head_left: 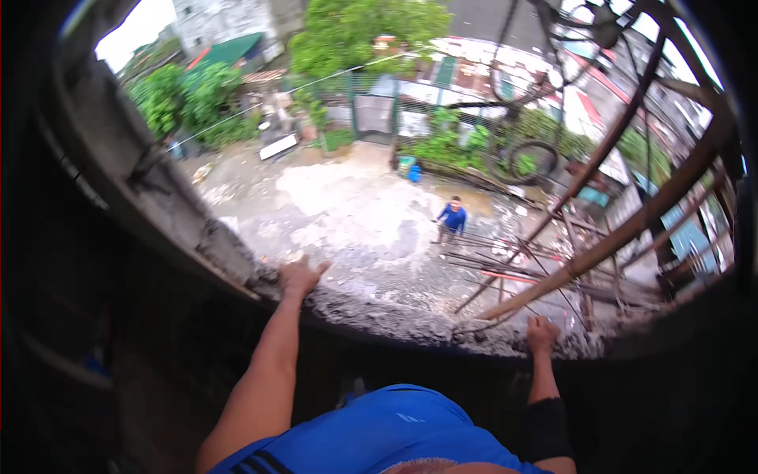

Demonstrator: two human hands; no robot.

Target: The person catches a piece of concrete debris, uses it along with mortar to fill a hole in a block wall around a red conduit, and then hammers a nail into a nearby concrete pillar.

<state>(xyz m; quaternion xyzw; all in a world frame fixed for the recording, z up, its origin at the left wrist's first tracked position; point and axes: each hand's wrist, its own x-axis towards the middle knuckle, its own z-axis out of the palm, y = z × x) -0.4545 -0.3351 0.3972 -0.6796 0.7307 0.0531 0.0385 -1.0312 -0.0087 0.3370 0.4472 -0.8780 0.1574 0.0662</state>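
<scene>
My left hand (304, 276) rests at the outer lip of a rough, broken concrete ledge (379, 324) in an opening, its fingers spread apart over the drop. My right hand (542, 336) is at the same ledge farther right, fingers curled, beside thin metal rods (505, 265); what it grips, if anything, I cannot make out. Wooden poles (600, 253) slant up from near that hand to the upper right. My body in a blue shirt shows below the ledge, in the dim interior.
Far below, a person (452, 217) in a blue top stands in a concrete yard (316, 189). Beyond are a fence with a gate (373, 118), green plants, sheet roofs and dark cables (529, 79) at upper right. A concrete side wall (174, 201) frames the opening's left.
</scene>
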